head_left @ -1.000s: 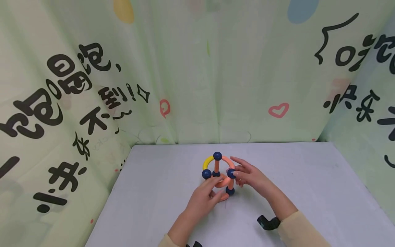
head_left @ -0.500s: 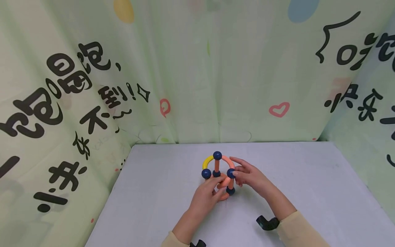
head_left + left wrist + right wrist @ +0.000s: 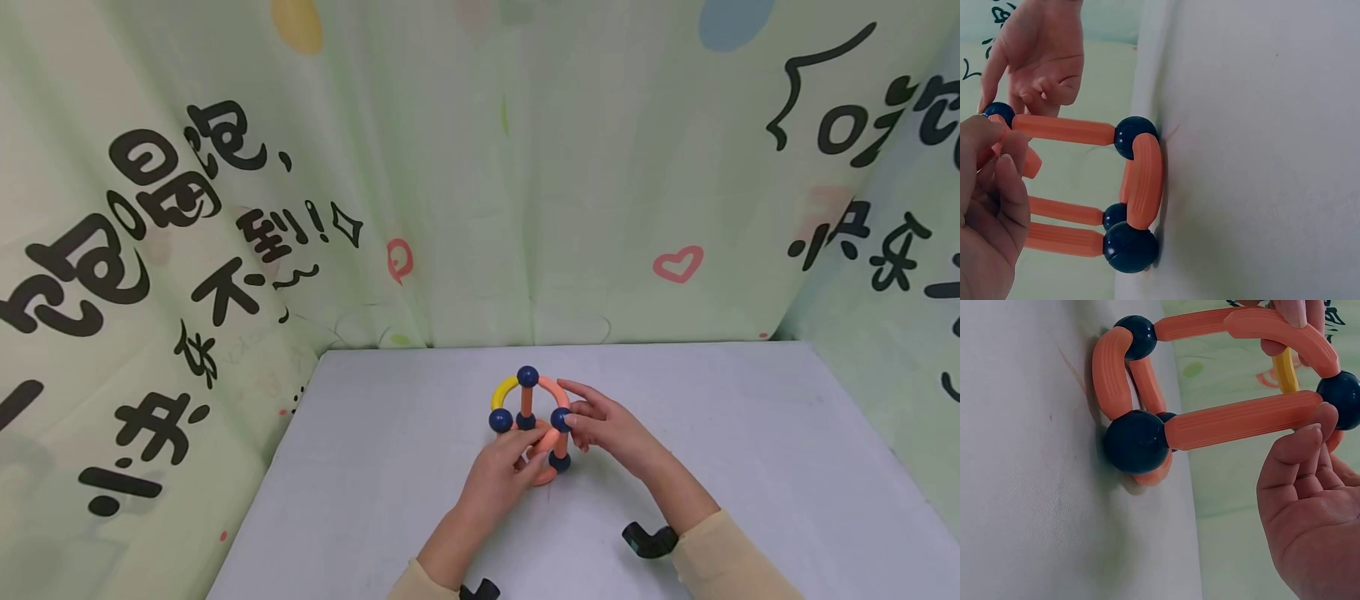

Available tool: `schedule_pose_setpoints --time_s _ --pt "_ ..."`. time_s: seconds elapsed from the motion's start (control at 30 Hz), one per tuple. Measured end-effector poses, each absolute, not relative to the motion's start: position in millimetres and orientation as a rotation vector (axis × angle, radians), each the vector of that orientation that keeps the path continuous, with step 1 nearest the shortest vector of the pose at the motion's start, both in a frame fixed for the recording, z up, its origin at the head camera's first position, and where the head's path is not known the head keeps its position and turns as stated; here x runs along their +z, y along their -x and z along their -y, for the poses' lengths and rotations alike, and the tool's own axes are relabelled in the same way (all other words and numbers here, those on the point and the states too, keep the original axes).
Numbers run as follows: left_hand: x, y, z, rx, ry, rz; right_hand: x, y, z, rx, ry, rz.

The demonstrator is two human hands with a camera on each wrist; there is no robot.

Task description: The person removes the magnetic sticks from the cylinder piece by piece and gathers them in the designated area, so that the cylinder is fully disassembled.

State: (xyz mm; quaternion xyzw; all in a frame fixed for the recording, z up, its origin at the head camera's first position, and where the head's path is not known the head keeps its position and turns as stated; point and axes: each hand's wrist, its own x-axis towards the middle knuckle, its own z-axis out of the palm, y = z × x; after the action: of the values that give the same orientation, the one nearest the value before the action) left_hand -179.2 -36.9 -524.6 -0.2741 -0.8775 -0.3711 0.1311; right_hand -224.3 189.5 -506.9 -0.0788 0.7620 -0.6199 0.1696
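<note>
A standing frame of magnetic building toy pieces, with orange rods (image 3: pixel 527 403) and dark blue balls, rises from the white table between both hands. My left hand (image 3: pixel 491 473) pinches a curved orange rod (image 3: pixel 1269 328) on the near upper side; its other end meets the upper right blue ball (image 3: pixel 561 419). That ball is held between the fingers and thumb of my right hand (image 3: pixel 611 429), seen in the right wrist view at the top of an upright orange rod (image 3: pixel 1241 422). A yellow curved rod (image 3: pixel 504 392) arches at the back left. My left fingers hide the curved rod's left end.
Lower blue balls (image 3: pixel 1130 247) and curved orange rods (image 3: pixel 1147 181) form the base on the table (image 3: pixel 360 500). Behind the table's far edge hangs a pale green printed curtain (image 3: pixel 465 250). Black wrist camera mounts (image 3: pixel 649 540) sit close over the tabletop.
My left hand has shifted slightly to the right along with its forearm, still pinching the curved orange rod. My right hand stays at the blue ball, and the frame stands as before.
</note>
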Motion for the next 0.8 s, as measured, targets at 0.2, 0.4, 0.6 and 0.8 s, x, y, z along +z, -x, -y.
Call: schedule_pose_setpoints --time_s 0.2,0.4,0.6,0.8 --pt "-527 178 39 -1.060 0.803 2.575 -505 224 -189 -1.762 0.225 -2.181" --pt "-528 176 43 -1.138 0.763 2.631 -504 224 -189 -1.776 0.219 -2.160" --pt "-529 177 50 -1.065 0.789 2.688 -503 224 -189 -1.770 0.231 -2.153" --pt "-531 179 62 -1.084 0.771 2.782 -503 224 -189 -1.749 0.228 -2.171"
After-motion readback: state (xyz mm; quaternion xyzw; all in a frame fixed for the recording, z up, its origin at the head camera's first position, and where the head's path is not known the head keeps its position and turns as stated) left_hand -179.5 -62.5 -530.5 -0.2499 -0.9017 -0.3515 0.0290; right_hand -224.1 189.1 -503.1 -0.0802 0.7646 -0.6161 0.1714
